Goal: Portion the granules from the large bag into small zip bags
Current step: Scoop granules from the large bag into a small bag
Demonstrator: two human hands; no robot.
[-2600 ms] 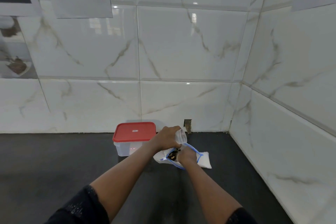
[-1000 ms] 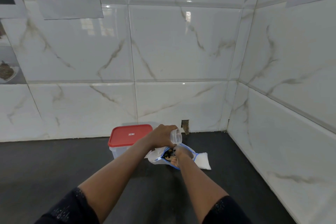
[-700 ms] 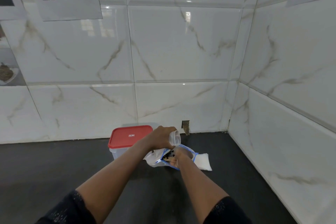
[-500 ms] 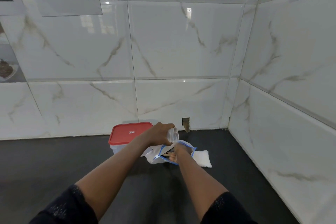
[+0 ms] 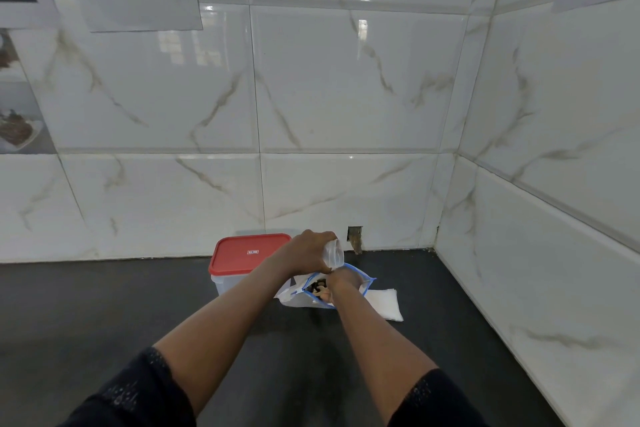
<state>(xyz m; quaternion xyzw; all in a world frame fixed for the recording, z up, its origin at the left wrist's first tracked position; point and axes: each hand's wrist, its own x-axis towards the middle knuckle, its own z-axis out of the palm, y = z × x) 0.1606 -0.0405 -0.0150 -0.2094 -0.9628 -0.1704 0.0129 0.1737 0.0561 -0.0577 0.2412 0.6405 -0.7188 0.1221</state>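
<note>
Dark countertop (image 5: 104, 315); just right of red-lidded clear plastic box (image 5: 251, 253), left hand (image 5: 308, 251) gripping small clear zip bag (image 5: 334, 253), right hand (image 5: 341, 282) buried in blue-edged large plastic bag (image 5: 298, 298) of dark granules (image 5: 317, 286), grip hidden

Light was bright and even. Reflected windows left pale glare patches on the glossy wall tiles (image 5: 188, 48). The dark counter (image 5: 86, 315) showed only faint, soft shadows. Tile lines bowed toward the frame edges, and focus was fairly sharp throughout.
</note>
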